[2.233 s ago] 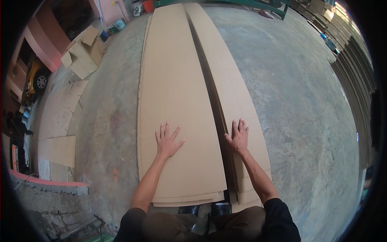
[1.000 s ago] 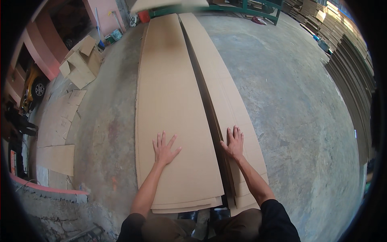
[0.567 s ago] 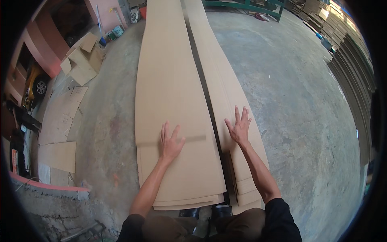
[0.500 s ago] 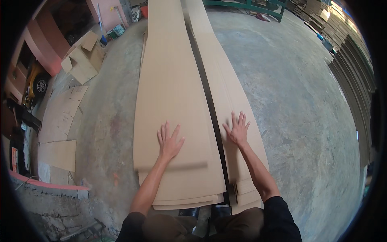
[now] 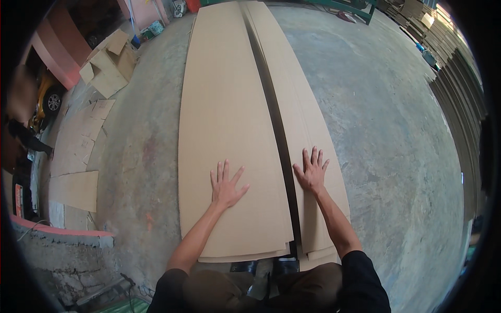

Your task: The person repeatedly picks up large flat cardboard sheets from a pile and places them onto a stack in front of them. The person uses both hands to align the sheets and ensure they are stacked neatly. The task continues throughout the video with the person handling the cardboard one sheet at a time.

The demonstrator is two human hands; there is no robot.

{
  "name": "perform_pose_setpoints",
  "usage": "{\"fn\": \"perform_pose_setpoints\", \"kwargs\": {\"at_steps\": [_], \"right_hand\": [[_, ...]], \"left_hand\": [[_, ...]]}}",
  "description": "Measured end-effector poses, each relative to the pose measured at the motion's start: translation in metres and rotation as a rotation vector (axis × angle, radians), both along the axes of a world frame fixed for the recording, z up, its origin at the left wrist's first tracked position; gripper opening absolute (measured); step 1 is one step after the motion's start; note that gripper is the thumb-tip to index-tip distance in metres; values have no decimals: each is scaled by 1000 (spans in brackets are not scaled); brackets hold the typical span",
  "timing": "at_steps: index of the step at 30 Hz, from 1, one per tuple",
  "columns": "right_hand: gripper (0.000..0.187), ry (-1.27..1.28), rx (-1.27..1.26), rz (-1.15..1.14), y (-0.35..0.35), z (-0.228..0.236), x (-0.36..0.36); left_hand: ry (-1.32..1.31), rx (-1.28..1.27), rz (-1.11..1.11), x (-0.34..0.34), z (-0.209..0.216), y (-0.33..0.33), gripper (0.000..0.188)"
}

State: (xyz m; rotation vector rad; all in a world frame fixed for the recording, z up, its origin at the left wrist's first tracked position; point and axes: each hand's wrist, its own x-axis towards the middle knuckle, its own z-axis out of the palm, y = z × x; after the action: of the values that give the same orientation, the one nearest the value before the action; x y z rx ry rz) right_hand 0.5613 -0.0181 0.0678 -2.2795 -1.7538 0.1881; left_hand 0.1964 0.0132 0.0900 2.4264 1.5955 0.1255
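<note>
Two long stacks of brown cardboard sheets lie side by side on the concrete floor and run away from me. My left hand [image 5: 226,184] rests flat, fingers spread, on the top sheet of the wide left stack [image 5: 222,104]. On the narrower right stack [image 5: 308,130] my right hand [image 5: 311,170] lies flat with fingers spread, just right of the dark gap between the stacks. Neither hand grips anything. The near ends of both stacks reach almost to my knees.
Loose cardboard pieces and a folded box [image 5: 107,70] lie on the floor at the left. Tall piles of cardboard sheets [image 5: 449,68] line the right side. A low pink-topped kerb [image 5: 62,237] sits at the lower left. A green frame [image 5: 360,8] stands far back.
New long sheets slid down over both stacks toward me and now lie flush on top. Both hands lifted and came back down flat on the fresh top sheets.
</note>
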Motion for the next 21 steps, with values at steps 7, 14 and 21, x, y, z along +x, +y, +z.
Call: {"fn": "perform_pose_setpoints", "kwargs": {"at_steps": [7,14,21], "right_hand": [[88,-25,-16,24,-2,4,25],[78,-14,8,39,-10,-5,32],[69,65,186,30,-31,-25,26]], "left_hand": [[6,39,-10,-1,-3,17,78],[13,112,-18,-1,-6,21,74],[-61,115,-12,-3,-8,21,74]]}}
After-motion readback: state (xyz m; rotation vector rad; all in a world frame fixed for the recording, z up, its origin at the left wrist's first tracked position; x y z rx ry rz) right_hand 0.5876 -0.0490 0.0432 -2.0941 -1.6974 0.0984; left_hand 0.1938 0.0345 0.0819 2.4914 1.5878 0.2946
